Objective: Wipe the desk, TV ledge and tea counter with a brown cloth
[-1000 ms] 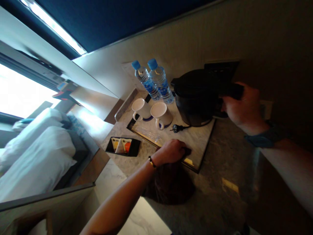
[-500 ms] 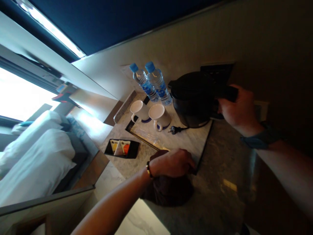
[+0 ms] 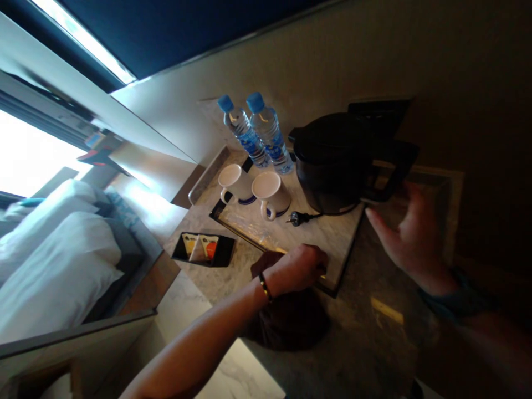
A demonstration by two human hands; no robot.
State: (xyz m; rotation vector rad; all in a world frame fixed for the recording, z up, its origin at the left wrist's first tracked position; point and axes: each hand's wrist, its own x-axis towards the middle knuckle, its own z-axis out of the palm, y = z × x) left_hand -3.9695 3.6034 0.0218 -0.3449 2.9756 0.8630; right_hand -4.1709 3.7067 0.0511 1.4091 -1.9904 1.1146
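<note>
A black electric kettle [image 3: 332, 166] stands at the right end of a marble-look tray [image 3: 328, 238] with a dark rim. Beside the kettle handle, my right hand [image 3: 409, 244] is open, thumb apart, its fingertips dim behind the handle's lower part. My left hand [image 3: 297, 269] is closed over the tray's near edge; whatever its fingers hold is hidden. Beneath that wrist lies a dark brown cloth-like item [image 3: 291, 321]. A power plug [image 3: 296, 218] rests on the tray near the kettle. Two white mugs, one left [image 3: 235, 183] and one right [image 3: 270, 194], stand beside it.
Two water bottles with blue caps [image 3: 274, 141] stand at the tray's back. A small black box of sachets [image 3: 203, 249] sits left on the stone counter [image 3: 361, 316]. Behind the kettle is a wall with a dark panel [image 3: 380, 116]. A bed [image 3: 62, 266] lies far left.
My right hand has let go of the kettle handle and moved down and slightly right, opening. My left hand stays near the tray edge. The view has shifted slightly.
</note>
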